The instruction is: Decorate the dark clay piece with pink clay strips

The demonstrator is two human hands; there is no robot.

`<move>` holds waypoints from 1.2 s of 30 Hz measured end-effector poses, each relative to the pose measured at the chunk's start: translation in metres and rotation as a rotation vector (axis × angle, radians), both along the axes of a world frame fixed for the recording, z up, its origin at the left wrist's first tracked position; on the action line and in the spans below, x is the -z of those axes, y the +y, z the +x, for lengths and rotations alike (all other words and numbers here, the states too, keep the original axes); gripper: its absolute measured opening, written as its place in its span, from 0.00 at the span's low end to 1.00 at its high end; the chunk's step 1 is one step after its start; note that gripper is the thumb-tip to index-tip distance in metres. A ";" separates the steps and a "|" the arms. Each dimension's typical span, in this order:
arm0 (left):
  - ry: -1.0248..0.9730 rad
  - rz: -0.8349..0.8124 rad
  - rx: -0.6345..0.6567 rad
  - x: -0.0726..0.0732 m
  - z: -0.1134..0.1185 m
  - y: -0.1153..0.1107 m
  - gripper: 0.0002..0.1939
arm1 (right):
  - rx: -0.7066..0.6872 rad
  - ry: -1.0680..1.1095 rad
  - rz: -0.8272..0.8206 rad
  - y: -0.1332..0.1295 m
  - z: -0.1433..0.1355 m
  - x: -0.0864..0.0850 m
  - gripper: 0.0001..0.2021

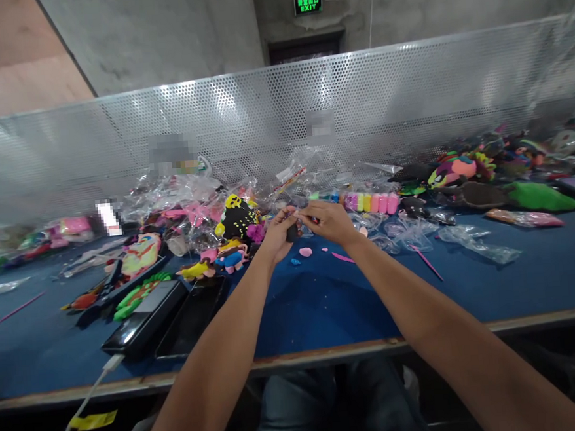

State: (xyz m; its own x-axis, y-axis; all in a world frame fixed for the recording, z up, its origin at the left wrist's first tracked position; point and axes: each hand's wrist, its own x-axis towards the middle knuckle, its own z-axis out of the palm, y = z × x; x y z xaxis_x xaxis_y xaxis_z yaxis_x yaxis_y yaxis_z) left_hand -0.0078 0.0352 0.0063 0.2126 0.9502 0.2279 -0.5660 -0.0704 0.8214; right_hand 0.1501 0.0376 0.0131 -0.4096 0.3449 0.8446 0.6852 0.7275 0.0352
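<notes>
Both hands meet above the middle of the blue table. My left hand (pixel 278 234) is closed around a dark, clay-like lump (pixel 293 233), which is partly covered by the fingers. Close against it, my right hand (pixel 330 220) has its fingers pinched together at the top of the lump. Whatever sits between those fingertips is too small to make out. Below the hands lie a flat pink clay piece (pixel 305 251), a small blue clay bit (pixel 295 262) and a curved magenta modelling tool (pixel 342 257).
Left stand a black power bank (pixel 144 321) with a white cable, a dark phone (pixel 192 320) and colourful clay figures (pixel 195 270). Behind are a black figure with yellow spots (pixel 238 220), plastic bags and a row of coloured clay packs (pixel 372 203). A perforated metal screen (pixel 241 113) closes the back.
</notes>
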 end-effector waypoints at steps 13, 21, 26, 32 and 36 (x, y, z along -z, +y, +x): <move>-0.044 0.021 0.054 -0.004 0.002 -0.005 0.18 | -0.028 0.061 -0.012 -0.003 -0.001 -0.001 0.12; 0.007 0.034 -0.006 0.001 0.003 -0.001 0.22 | 0.003 0.018 -0.018 -0.002 0.000 -0.002 0.13; 0.012 0.012 -0.024 -0.001 0.004 -0.004 0.19 | 0.021 -0.004 -0.018 -0.001 0.000 -0.001 0.14; -0.013 -0.009 0.023 -0.004 0.003 -0.007 0.17 | 0.018 0.006 -0.017 -0.002 0.000 -0.001 0.13; -0.025 0.026 0.073 -0.004 0.003 -0.007 0.16 | -0.003 0.030 -0.024 -0.003 -0.001 -0.001 0.13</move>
State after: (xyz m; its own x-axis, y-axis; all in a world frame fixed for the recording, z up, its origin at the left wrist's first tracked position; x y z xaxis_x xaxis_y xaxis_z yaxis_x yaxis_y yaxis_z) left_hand -0.0044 0.0280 0.0103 0.2749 0.9262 0.2580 -0.5904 -0.0491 0.8056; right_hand 0.1493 0.0346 0.0138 -0.3852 0.3640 0.8480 0.6834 0.7300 -0.0029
